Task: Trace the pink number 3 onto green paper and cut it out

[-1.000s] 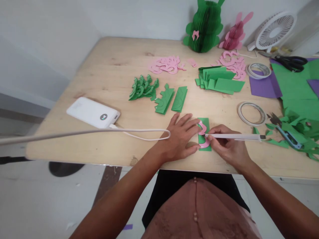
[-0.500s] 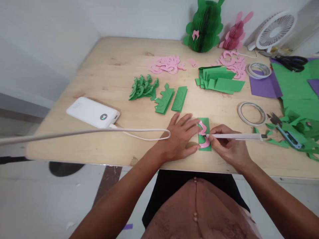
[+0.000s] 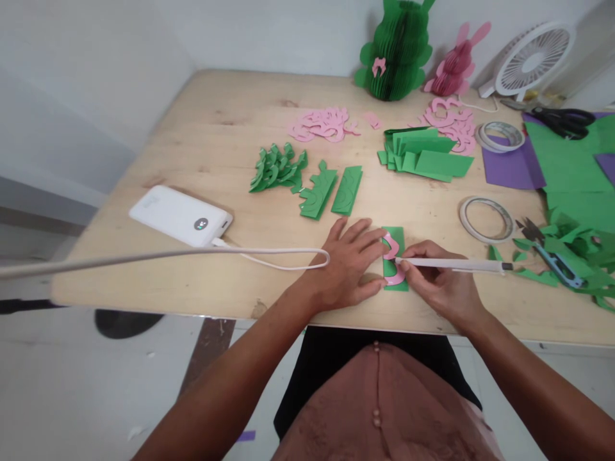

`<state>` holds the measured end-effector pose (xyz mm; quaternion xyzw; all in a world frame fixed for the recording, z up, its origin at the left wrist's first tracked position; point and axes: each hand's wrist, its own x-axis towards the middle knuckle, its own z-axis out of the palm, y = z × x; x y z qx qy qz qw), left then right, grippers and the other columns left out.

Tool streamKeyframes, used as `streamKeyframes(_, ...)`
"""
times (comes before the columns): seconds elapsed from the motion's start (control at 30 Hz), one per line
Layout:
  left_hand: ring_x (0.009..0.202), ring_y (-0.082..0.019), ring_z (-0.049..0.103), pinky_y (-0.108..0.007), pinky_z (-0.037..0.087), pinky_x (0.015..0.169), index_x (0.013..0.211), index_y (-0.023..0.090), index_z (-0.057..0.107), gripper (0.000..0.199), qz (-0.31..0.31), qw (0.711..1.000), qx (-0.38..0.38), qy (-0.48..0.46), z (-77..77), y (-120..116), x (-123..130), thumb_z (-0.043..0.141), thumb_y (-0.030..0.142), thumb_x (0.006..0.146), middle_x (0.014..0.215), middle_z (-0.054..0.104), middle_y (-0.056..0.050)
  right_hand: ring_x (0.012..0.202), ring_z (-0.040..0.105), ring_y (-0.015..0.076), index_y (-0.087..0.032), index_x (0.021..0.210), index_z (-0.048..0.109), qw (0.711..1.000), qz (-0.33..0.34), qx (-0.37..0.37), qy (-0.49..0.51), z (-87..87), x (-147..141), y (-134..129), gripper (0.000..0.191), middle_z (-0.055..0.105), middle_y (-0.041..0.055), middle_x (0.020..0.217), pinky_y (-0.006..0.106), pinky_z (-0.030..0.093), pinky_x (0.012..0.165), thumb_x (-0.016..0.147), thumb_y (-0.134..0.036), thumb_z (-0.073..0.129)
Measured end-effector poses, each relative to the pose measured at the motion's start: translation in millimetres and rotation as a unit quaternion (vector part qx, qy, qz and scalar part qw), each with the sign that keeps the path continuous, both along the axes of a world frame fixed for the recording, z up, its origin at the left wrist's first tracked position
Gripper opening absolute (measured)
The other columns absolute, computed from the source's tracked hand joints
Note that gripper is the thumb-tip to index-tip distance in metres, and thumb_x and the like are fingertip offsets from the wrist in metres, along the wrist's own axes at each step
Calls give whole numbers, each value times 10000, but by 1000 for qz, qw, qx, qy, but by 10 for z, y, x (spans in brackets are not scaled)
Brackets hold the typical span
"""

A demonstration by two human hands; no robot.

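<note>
My left hand [image 3: 346, 266] lies flat on the table with fingers spread, its fingertips and thumb pressing on a curved pink paper cutout [image 3: 394, 276]. Beneath the cutout is a green paper strip [image 3: 394, 235]. In my right hand [image 3: 439, 278] is a white pen [image 3: 456, 263], gripped near its tip between thumb and fingers. The tip meets the paper at the inner edge of the pink shape. Farther back lie a green strip with drawn curves [image 3: 346, 191], a partly cut green piece [image 3: 318, 194] and a heap of green cutouts [image 3: 276, 168].
A white power bank [image 3: 180, 214] with a cable [image 3: 269, 251] lies to the left. To the right are tape rolls [image 3: 486, 219], blue-handled snips [image 3: 552, 256], black scissors [image 3: 562, 120] and green scraps [image 3: 581, 250]. Folded green strips [image 3: 427, 153], pink cutouts [image 3: 321, 125] and a fan [image 3: 533, 61] stand behind.
The pen tip has shifted very slightly along the pink shape's inner edge. My left hand stays in place on the cutout.
</note>
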<state>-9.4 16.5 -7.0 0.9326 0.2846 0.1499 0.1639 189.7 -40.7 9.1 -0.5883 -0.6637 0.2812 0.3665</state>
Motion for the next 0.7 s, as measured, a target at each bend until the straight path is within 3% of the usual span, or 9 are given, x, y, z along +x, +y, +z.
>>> streamKeyframes(0.7,1403,-307,308,-521,154,1161,1240,209,554,432,1,1000,2,0,-6,0,3,557,432,870,1444,495,-62,663,622,142,-212,897,684,1000,20,7,3,-53,20,0,73,702,29,828,255,480,558,847,-241,640)
